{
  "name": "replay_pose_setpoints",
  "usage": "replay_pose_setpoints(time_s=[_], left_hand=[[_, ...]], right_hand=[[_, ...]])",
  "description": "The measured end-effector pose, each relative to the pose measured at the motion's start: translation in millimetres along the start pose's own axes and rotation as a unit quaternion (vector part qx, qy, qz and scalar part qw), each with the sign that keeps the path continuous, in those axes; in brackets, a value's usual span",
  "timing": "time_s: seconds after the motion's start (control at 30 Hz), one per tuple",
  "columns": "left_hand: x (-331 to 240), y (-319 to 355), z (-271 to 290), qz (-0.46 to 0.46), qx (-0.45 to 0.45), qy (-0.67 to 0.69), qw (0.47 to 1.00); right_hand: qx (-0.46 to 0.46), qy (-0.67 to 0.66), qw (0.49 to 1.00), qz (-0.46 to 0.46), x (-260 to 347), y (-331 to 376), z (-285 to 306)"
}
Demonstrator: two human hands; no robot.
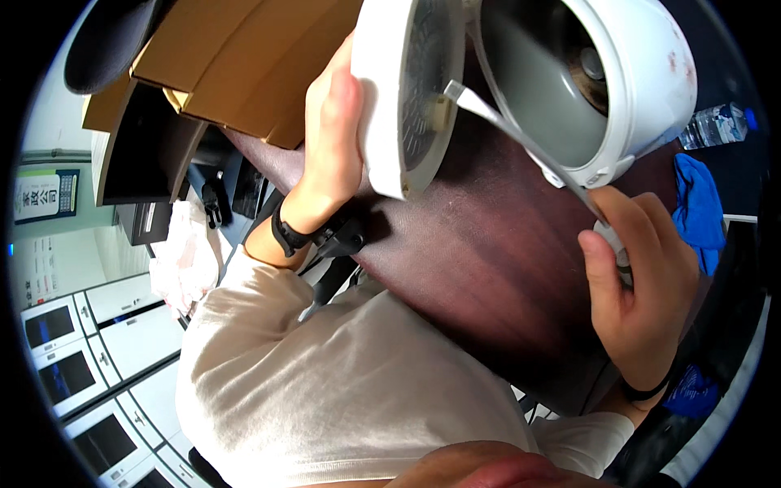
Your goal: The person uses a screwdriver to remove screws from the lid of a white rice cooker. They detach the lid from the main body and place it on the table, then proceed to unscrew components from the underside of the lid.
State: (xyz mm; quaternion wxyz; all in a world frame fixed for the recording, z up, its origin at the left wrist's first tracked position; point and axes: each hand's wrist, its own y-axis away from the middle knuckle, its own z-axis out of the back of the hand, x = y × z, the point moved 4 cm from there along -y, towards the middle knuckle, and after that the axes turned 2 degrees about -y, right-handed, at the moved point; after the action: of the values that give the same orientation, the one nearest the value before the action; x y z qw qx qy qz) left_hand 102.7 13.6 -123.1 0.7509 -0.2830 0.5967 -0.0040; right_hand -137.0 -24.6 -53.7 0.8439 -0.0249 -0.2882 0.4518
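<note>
A white rice cooker (669, 73) lies tipped on its side at the upper right, its grey inside facing me. A round metal disc (592, 63) shows on the brownish bottom within. Swung out to the left is its lid (382, 89), with a patterned inner face. My left hand (332, 134) grips the lid from its outer side; some fingertips are hidden behind it. In my closed right hand (647, 281) is a long, thin, flat-tipped tool (521, 138) with a grey-and-white handle. Its pale tip points at the lid's inner face; whether they touch, I cannot tell.
Under the cooker is a dark red-brown table (480, 260). A brown cardboard box (236, 69) stands at the upper left. Right of the cooker are a clear water bottle (716, 128) and a blue cloth (696, 207). White cabinets (130, 350) stand at the far left.
</note>
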Motion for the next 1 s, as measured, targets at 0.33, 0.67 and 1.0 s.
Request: replay_pose_setpoints(time_s=[0.33, 0.67, 1.0], left_hand=[[7.2, 13.2, 10.4, -0.093, 0.103, -0.080, 0.987], [13.1, -4.3, 37.7, -0.308, 0.179, -0.157, 0.921], [39.0, 27.6, 100.6, -0.132, 0.073, -0.137, 0.979]], right_hand=[[-0.118, -0.066, 0.987, -0.091, -38.2, 12.4, 29.1], [-0.238, 0.127, 0.961, -0.062, -34.9, 10.1, 0.9], [-0.170, 0.050, 0.984, -0.015, -81.2, 5.2, 38.6]])
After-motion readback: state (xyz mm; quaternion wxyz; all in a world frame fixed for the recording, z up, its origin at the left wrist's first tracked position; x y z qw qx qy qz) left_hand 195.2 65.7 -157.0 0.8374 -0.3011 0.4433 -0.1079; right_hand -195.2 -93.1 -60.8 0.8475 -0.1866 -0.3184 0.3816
